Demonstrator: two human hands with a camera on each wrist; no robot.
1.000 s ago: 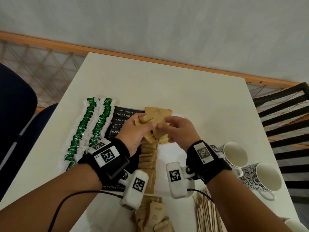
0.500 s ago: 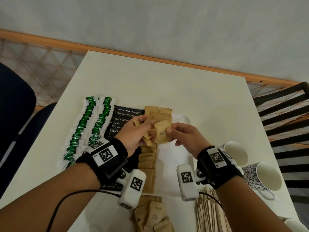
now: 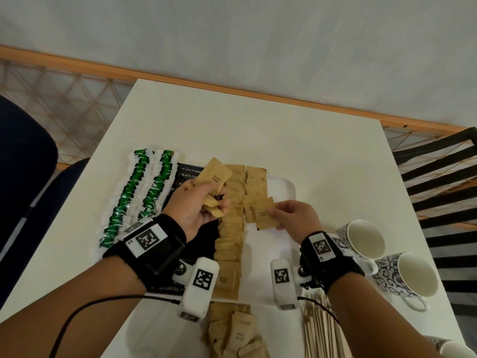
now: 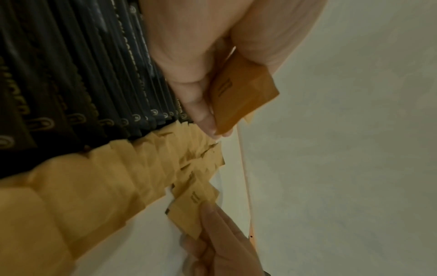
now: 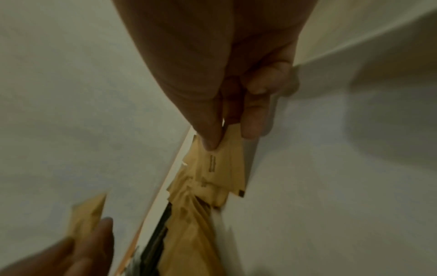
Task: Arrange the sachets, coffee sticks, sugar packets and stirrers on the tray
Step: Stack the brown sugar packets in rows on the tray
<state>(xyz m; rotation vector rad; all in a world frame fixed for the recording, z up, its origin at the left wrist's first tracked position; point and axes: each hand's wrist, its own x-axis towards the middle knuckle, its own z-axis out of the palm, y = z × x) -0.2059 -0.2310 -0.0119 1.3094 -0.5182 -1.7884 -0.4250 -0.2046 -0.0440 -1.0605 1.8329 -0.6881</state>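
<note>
My left hand (image 3: 200, 202) grips a small bunch of brown sugar packets (image 3: 214, 178) above the white tray (image 3: 284, 188). My right hand (image 3: 289, 215) pinches one brown sugar packet (image 3: 263, 214) by its edge, low over the tray beside a second short column of packets (image 3: 255, 184). A long overlapping column of sugar packets (image 3: 229, 241) runs down the tray's middle. Black coffee sticks (image 3: 189, 171) lie left of it, partly hidden by my left hand. Green-and-white sachets (image 3: 139, 189) form two rows at the far left. The left wrist view shows the held packets (image 4: 238, 93); the right wrist view shows the pinched packet (image 5: 227, 160).
Loose sugar packets (image 3: 235, 332) lie in a heap on the table in front of the tray. Wooden stirrers (image 3: 322, 329) lie at the near right. Patterned mugs (image 3: 361, 239) (image 3: 410, 275) stand right of the tray. A dark blue chair (image 3: 23, 182) is at the left.
My hands have drawn apart. The right hand took one packet from the left hand's bunch and carried it right and down toward the tray; the left hand stayed, still holding the rest.
</note>
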